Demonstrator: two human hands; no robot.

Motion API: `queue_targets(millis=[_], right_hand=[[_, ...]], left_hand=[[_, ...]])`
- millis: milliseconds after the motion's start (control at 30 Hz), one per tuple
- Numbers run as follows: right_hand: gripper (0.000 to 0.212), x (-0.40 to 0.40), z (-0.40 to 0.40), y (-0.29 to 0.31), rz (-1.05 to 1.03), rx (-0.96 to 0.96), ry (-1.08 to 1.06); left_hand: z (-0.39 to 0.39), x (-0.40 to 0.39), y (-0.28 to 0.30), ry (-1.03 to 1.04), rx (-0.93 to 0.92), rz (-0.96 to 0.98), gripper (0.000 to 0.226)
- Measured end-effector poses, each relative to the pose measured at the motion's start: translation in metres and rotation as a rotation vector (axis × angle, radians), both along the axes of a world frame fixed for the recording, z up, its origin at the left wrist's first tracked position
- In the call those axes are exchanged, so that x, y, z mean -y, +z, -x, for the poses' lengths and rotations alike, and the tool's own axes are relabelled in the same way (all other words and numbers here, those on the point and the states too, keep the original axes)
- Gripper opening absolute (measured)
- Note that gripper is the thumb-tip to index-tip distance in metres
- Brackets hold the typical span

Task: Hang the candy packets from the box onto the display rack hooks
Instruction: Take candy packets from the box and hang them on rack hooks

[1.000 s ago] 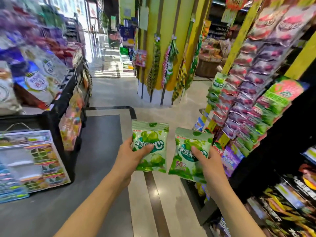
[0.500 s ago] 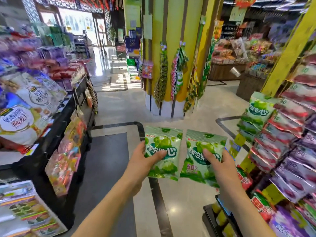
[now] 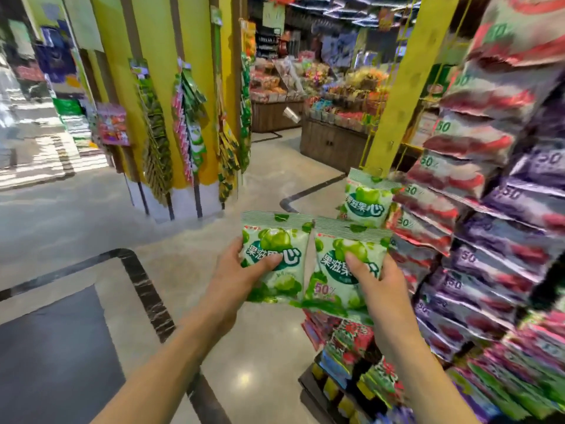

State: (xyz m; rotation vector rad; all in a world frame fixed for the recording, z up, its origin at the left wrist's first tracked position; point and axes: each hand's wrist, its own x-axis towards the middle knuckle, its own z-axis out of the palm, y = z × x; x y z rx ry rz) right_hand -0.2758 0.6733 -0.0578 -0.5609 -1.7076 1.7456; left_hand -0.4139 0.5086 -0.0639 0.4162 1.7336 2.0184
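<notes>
left hand (image 3: 235,280) thumb over a green packet (image 3: 276,255), upright | right hand (image 3: 382,289) same deal, second packet (image 3: 345,267) touching it | tops left free, guessing for the hooks | rack (image 3: 489,209) just right, one green packet (image 3: 368,200) already hanging at its left edge

Yellow pillar (image 3: 159,96) (snack strips hanging).

Shop interior on my feed. Polished grey floor (image 3: 91,215) with dark inlaid border (image 3: 143,286). Yellow pillar (image 3: 159,71) far left; wooden counters (image 3: 333,142) far. Bright daylight far left.
</notes>
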Motion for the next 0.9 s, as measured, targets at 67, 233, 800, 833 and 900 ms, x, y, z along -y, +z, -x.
queue_targets(millis=[67,233,800,833,900], right_hand=[[0.022,-0.016,0.010,0.004,-0.021,-0.001,-0.117],[0.031,-0.043,0.039,0.021,-0.106,-0.023,-0.409],[0.020,-0.042,0.051,0.080,-0.237,-0.036,-0.955],[0.021,-0.041,0.048,0.080,-0.234,-0.051,-0.947],[0.024,-0.037,0.044,0.082,-0.231,-0.076,-0.955]], left_hand=[[0.029,-0.033,0.002,-0.092,-0.017,-0.004,0.037],[0.101,-0.118,0.010,-0.341,-0.062,-0.031,0.038],[0.132,-0.247,0.053,-0.852,-0.189,-0.205,0.078],[0.130,-0.248,0.055,-0.853,-0.180,-0.223,0.086],[0.125,-0.250,0.063,-0.848,-0.170,-0.238,0.089]])
